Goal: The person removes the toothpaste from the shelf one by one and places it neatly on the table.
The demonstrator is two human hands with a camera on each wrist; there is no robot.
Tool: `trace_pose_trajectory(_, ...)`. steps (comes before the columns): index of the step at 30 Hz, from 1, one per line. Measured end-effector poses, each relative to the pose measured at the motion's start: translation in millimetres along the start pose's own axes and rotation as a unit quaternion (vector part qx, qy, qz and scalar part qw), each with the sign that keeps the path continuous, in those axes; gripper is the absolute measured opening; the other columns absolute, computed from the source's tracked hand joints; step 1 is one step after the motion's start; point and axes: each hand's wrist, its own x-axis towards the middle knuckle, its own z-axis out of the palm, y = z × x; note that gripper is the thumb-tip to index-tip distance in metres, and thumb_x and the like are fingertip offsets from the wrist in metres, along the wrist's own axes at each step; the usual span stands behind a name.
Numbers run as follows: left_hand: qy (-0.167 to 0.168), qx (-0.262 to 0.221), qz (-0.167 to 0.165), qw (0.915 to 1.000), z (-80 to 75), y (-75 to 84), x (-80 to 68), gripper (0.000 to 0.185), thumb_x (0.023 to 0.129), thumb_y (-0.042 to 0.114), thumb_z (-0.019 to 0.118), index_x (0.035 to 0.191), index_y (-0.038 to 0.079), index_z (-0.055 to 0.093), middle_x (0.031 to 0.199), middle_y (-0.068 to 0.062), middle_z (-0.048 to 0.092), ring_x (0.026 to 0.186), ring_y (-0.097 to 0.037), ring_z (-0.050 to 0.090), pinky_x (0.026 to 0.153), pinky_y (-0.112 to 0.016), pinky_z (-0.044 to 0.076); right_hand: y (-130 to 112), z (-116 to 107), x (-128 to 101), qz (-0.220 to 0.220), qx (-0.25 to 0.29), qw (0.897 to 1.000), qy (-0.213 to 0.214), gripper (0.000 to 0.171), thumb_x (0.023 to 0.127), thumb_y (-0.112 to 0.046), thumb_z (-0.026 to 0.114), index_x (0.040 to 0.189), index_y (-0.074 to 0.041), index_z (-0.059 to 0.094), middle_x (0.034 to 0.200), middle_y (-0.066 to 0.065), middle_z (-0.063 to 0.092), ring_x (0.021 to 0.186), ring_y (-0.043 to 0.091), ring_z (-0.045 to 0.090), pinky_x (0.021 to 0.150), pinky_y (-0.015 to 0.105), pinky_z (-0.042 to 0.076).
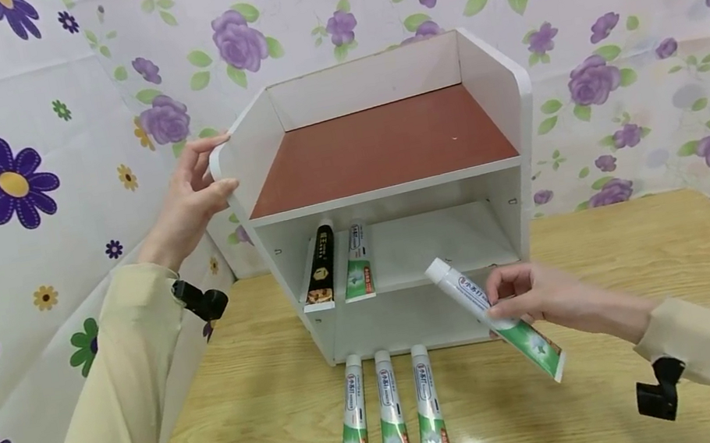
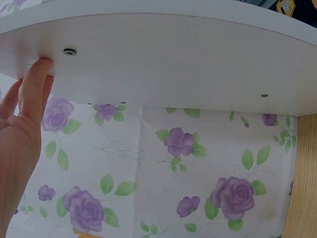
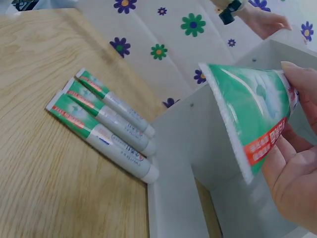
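Toothpaste tube point(image 1: 496, 318) held tilted in front of the white shelf unit point(image 1: 507, 115).
It is white toward the cap and green at the crimped end, cap aimed at the middle shelf; the right hand point(image 1: 547, 298) pinches its middle, while the left hand point(image 1: 191, 203) grips the unit's upper left edge, thumb curled round it.

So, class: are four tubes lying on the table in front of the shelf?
No: three tubes lie on the table; a fourth tube is held in the right hand.
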Motion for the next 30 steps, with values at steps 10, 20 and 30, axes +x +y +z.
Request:
trace_pose_trajectory(10, 0.003, 0.001, 0.001, 1.0, 0.6, 0.2, -1.4, 0.05, 0.083, -0.01, 0.05, 0.124, 0.018, 0.046, 0.141, -0.005, 0.028, 0.109, -0.025, 0.041, 0.073, -0.03, 0.048, 15.1, 2.0, 0.1, 0.052, -0.021, 0.998, 0.011, 0.016, 0.08, -0.01, 0.068, 0.092, -0.002, 0.059, 0.094, 0.02, 0.053, 0.082, 0.031, 0.054, 0.063, 0.038, 0.049)
trace_pose_trajectory(20, 0.001, 0.009, -0.005, 0.9999, 1.2, 1.3, -1.8, 0.049, 0.083, -0.008, 0.051, 0.124, 0.018, 0.046, 0.142, -0.004, 0.027, 0.111, -0.026, 0.04, 0.074, -0.03, 0.047, 42.7, 2.9, 4.0, 0.086, -0.022, 0.996, 0.01, 0.019, 0.082, -0.013, 0.066, 0.096, -0.001, 0.062, 0.098, 0.018, 0.057, 0.08, 0.029, 0.056, 0.063, 0.042, 0.05)
trace_pose_trajectory(30, 0.006, 0.008, -0.009, 0.9999, 1.6, 1.7, 0.0, 0.051, 0.083, -0.009, 0.051, 0.125, 0.018, 0.045, 0.14, -0.006, 0.029, 0.111, -0.027, 0.04, 0.074, -0.031, 0.047, 72.9, 2.8, 9.2, 0.111, -0.049, 0.991, 0.052, 0.027, 0.079, -0.018, 0.071, 0.099, -0.002, 0.064, 0.096, 0.015, 0.059, 0.081, 0.028, 0.057, 0.067, 0.046, 0.048)
